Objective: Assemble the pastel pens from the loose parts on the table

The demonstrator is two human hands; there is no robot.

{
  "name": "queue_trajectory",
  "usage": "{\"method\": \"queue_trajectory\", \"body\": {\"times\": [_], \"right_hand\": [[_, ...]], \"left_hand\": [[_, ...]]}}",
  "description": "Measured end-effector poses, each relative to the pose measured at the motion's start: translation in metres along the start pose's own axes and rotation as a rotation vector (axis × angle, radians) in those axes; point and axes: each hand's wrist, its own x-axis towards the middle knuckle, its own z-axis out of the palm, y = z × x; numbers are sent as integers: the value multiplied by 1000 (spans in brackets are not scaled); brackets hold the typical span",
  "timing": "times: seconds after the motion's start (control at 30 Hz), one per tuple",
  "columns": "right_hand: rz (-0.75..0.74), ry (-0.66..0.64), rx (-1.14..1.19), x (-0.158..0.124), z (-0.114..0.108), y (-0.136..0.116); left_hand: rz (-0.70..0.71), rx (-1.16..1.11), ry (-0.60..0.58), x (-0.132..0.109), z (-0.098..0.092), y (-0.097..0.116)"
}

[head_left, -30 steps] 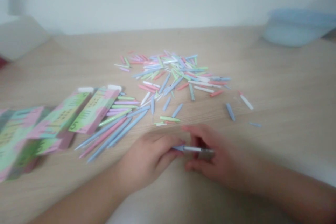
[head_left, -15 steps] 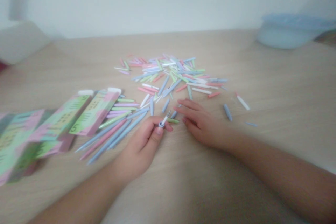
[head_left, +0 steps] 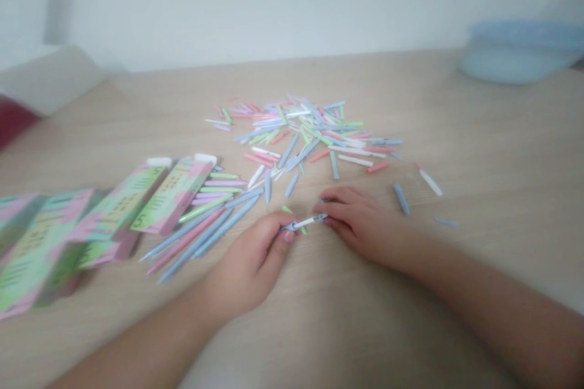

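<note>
My left hand [head_left: 255, 255] is curled around the blue end of a thin white pen refill piece [head_left: 305, 222], which lies almost level between my hands. My right hand [head_left: 358, 219] rests on the wooden table [head_left: 479, 152] with its fingers pinched at the other end of that piece. A small green cap [head_left: 287, 210] lies just behind my left fingertips. Beyond both hands spreads a heap of pastel pen parts [head_left: 305, 130], blue, pink, green and white. A row of finished long pens [head_left: 205, 225] lies to the left of my left hand.
Pink and green printed boxes [head_left: 114, 213] lie at the left, some overlapping. A pale blue plastic container [head_left: 515, 51] stands at the far right. A white sheet over something red [head_left: 41, 82] is at the far left. Loose blue and white pieces [head_left: 401, 197] lie right of my right hand.
Both hands moved away from me toward the heap. My left hand took over the thin piece, tipped it up, then laid it level again. My right hand opened flat, then pinched its other end.
</note>
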Motion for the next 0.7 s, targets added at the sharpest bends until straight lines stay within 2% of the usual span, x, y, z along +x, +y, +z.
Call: {"method": "queue_trajectory", "body": {"times": [0.17, 0.3, 0.37, 0.7], "right_hand": [[-23, 37, 3, -2, -4, 1], [154, 119, 156, -11, -5, -2], [197, 169, 224, -17, -6, -4], [89, 234, 335, -27, -8, -16]], "left_hand": [[38, 102, -15, 0, 1, 3], [69, 164, 10, 0, 1, 3], [63, 187, 37, 1, -1, 2], [22, 211, 83, 3, -2, 0]]}}
